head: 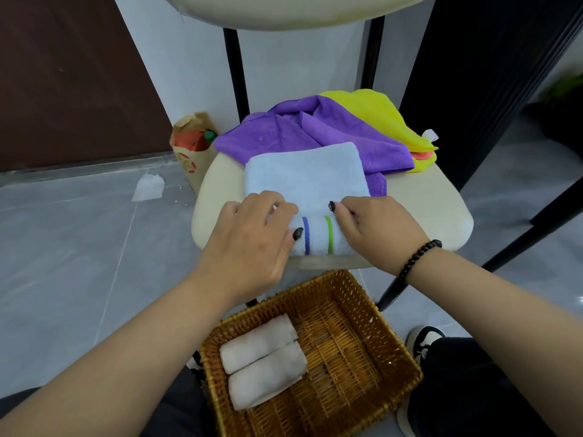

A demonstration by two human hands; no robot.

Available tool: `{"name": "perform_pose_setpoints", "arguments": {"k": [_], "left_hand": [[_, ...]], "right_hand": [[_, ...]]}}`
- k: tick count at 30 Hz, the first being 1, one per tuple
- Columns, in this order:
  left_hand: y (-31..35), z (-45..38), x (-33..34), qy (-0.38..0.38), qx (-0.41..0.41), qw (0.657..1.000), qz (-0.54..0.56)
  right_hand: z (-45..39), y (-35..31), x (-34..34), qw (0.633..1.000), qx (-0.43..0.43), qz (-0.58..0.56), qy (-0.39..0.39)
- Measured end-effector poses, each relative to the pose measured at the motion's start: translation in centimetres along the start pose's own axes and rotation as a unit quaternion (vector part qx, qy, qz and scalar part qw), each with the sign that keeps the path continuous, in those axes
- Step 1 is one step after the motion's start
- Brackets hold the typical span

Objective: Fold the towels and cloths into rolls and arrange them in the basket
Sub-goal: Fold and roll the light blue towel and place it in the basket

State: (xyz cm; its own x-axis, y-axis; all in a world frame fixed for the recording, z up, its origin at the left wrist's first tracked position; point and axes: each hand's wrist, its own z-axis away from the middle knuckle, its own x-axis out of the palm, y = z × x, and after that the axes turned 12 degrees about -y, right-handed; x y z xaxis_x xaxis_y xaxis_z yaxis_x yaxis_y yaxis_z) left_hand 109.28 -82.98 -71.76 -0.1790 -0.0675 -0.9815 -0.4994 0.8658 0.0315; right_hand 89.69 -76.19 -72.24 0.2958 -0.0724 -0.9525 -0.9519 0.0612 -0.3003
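Observation:
A light blue towel (304, 175) with a blue and a green stripe lies folded on the cream chair seat (419, 200). Its near end is curled into a partial roll. My left hand (252, 241) grips the roll's left side and my right hand (375, 228) grips its right side. Behind it lie a crumpled purple cloth (303, 130), a yellow cloth (375, 111) and a bit of an orange one (421, 155). The wicker basket (356, 310) sits on my lap below the seat, with two white rolled towels (262, 357) side by side at its left.
A paper bag (189, 152) holding a bottle stands on the grey tiled floor left of the chair. A scrap of white paper (148, 187) lies nearby. Black chair legs (520, 247) slant at the right. My shoe (422, 342) shows beside the basket.

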Motion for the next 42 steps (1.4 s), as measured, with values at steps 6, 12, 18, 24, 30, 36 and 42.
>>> {"name": "perform_pose_setpoints", "arguments": {"k": [6,12,18,24,30,36,42], "left_hand": [[0.8,0.4,1.6,-0.046,-0.007,0.993,-0.105],[0.4,-0.7,0.4,-0.090,-0.013,0.994,-0.063],[0.2,-0.9,-0.6,-0.168,-0.038,0.985,-0.009],[1.0,0.0,-0.3,-0.078,-0.047,0.991,-0.100],[1.0,1.0,1.2,-0.038,-0.052,0.992,-0.108],[0.4,1.0,1.0,-0.086,-0.017,0.992,-0.095],[0.2,-0.1,-0.5,-0.161,-0.021,0.985,-0.050]], "right_hand": [[-0.1,-0.5,1.1,0.987,-0.003,0.098,0.128],[1.8,-0.5,2.2,0.953,-0.123,0.190,0.201],[3.5,-0.2,2.6,0.966,-0.134,0.190,0.109],[2.0,-0.6,1.0,0.976,-0.106,0.188,0.032],[1.5,-1.2,-0.6,0.977,-0.106,0.179,-0.045],[2.4,-1.7,-1.0,0.985,-0.087,0.120,-0.088],[4.8,-3.1,1.9,0.979,-0.053,0.195,0.022]]}}
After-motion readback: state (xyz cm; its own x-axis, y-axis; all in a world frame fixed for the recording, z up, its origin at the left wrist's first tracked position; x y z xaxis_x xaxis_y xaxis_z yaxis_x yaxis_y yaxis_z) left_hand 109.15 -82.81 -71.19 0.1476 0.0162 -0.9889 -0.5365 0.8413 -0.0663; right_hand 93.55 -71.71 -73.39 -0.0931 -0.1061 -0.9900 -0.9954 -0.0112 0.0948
